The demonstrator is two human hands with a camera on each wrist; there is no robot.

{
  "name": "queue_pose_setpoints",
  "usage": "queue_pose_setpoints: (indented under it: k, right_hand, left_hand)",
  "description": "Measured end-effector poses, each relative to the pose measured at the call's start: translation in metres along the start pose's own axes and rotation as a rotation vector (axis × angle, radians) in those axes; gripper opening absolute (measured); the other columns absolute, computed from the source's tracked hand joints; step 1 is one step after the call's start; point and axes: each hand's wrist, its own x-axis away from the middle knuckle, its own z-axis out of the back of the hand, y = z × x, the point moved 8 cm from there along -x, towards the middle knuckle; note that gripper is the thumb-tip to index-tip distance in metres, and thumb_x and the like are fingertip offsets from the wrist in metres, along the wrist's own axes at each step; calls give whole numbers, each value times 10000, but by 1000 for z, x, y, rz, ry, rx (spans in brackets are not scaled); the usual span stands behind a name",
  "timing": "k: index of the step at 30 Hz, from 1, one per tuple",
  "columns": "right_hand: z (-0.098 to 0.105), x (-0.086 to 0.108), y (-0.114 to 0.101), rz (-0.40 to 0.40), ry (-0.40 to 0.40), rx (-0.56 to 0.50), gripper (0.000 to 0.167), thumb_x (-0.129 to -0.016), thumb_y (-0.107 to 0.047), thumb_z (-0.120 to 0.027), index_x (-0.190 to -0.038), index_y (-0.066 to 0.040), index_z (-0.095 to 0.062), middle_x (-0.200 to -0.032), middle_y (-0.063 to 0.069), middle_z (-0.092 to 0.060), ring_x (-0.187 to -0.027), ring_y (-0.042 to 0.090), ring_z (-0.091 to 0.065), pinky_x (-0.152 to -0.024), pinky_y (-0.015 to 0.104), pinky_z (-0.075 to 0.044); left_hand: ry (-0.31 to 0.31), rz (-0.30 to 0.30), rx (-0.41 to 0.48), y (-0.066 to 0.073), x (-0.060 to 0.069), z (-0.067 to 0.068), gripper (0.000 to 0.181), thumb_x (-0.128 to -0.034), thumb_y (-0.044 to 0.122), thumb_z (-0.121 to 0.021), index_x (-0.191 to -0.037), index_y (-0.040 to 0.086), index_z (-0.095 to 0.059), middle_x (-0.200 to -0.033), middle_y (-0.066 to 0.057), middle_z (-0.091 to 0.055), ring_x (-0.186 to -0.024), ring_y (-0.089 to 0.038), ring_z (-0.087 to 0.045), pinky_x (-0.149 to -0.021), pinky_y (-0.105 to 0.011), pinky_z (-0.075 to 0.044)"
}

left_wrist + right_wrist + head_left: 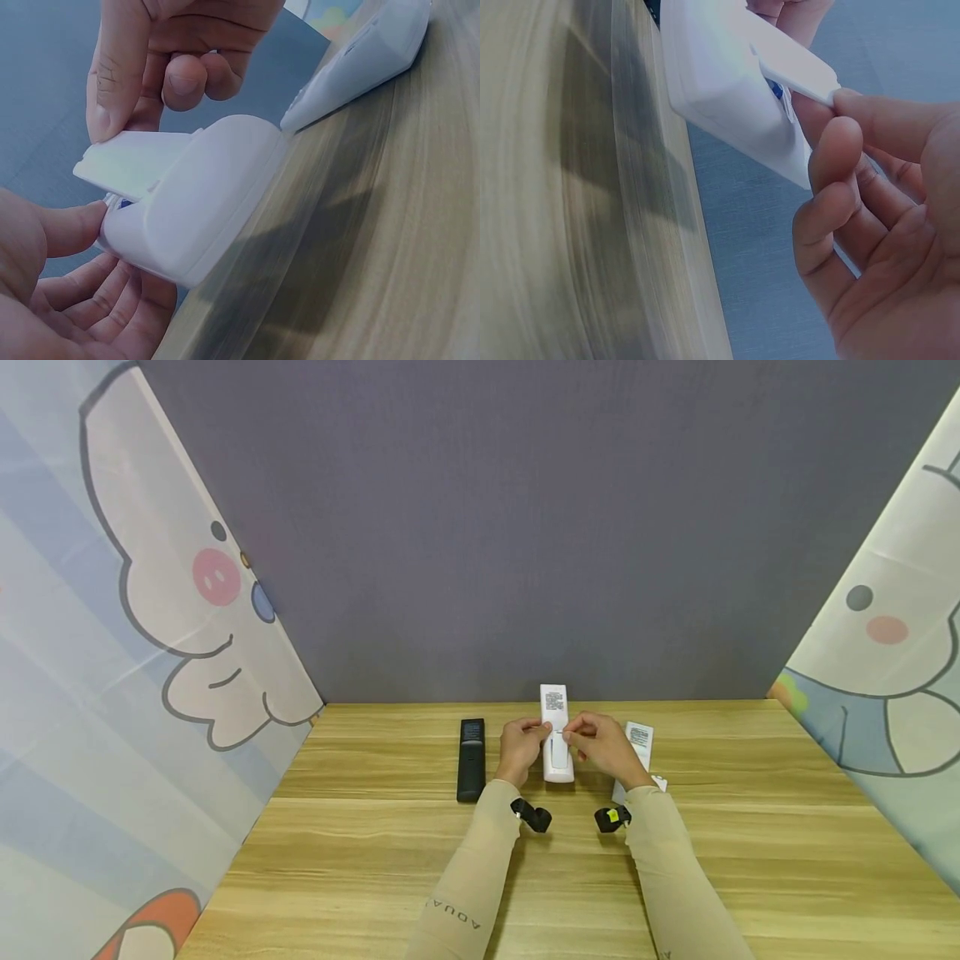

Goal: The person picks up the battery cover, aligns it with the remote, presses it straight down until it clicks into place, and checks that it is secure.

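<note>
A white remote control point(554, 702) lies back side up between the two hands, its printed label at the far end. My left hand point(519, 745) grips it from the left, thumb on the back and fingers curled beneath. From the right, my right hand point(602, 745) pinches the free end of the battery cover point(135, 161) between thumb and finger. The cover stands tilted up from the remote, its near end still at the body. Something blue point(776, 88) shows inside the battery compartment under it; most of the inside is hidden.
A black remote point(471, 762) lies on the wooden table point(360, 860) to the left. Another white remote point(639, 739) lies to the right, partly behind my right wrist, with a small white piece point(659, 782) beside it. A grey panel point(510, 543) rises at the table's back edge.
</note>
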Motion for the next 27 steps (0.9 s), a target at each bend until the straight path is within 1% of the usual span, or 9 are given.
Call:
queue_pose_setpoints:
  k: [4,8,12,15,21,27]
  right_hand:
    - [0,-1,0,3,13,15,83,-1011,-157,-652,-1019,-86,-694,-899,217,-701,-701,423,-627,-565,339,-504]
    - [0,-1,-1,20,29,37,77,-1003,-145,-663,-1015,-78,-698,-915,176,-692,-693,376,-626,-598,356,-523]
    - [0,0,-2,30,47,51,72,-989,-141,-681,-1007,-77,-708,-911,133,-677,-701,308,-623,-613,338,-519]
    - [0,0,-1,28,55,59,72,-984,-145,-688,-1006,-82,-716,-904,106,-676,-701,276,-617,-600,308,-498]
    - [-1,-1,3,16,57,64,72,-990,-164,-684,-1012,-106,-720,-913,103,-675,-717,345,-622,-587,311,-488]
    - [-2,-1,4,25,57,58,84,-988,-164,-690,-1023,-93,-719,-949,122,-686,-746,385,-629,-593,322,-498]
  left_hand:
    - [1,2,4,2,1,0,250,-965,185,-719,-1147,13,-732,-984,-90,-745,-806,-112,-646,-675,-226,-507]
    - [3,-4,6,3,1,1,249,-963,172,-719,-1145,4,-732,-987,-92,-749,-806,-106,-645,-670,-213,-505]
    - [-3,-21,12,5,2,0,257,-965,156,-713,-1156,-16,-726,-973,-99,-740,-796,-105,-636,-675,-218,-507]
    - [-11,-29,16,6,2,0,268,-967,151,-709,-1167,-28,-719,-968,-104,-733,-790,-108,-632,-688,-231,-515]
    - [-21,-17,17,6,3,-1,280,-972,170,-708,-1181,-16,-716,-990,-100,-740,-805,-109,-642,-721,-260,-540]
    - [-24,-13,21,6,2,-1,274,-975,178,-707,-1182,1,-721,-985,-95,-740,-802,-111,-645,-774,-332,-569]
